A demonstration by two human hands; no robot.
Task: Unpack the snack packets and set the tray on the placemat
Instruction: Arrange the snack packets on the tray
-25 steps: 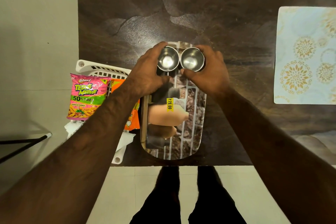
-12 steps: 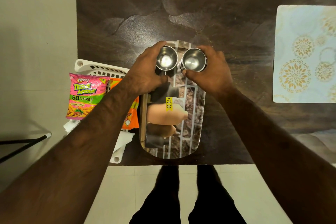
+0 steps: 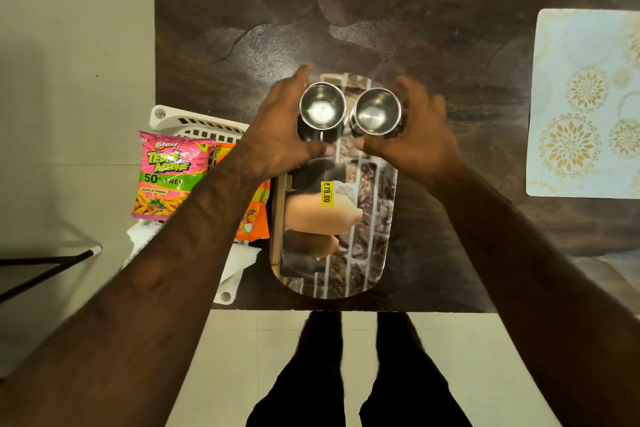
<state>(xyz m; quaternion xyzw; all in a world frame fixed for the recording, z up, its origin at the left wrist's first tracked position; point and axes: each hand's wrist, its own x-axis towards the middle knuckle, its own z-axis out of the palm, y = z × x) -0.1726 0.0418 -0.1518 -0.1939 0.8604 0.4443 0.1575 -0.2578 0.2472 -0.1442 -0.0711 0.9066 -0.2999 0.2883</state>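
At the far end of the mirror-like oval steel tray (image 3: 367,253), left hand (image 3: 280,135) and right hand (image 3: 419,139) curl loosely, each grip apart around a small steel cup (image 3: 322,107); release gently, because the patterned pale placemat (image 3: 585,104) lies well right on the dark surface (image 3: 415,10).

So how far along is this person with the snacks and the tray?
Early on. Two steel cups already stand on the tray, with the left hand and right hand spread around them. The pink packet and orange packet lie unopened in the white basket; the placemat is bare.
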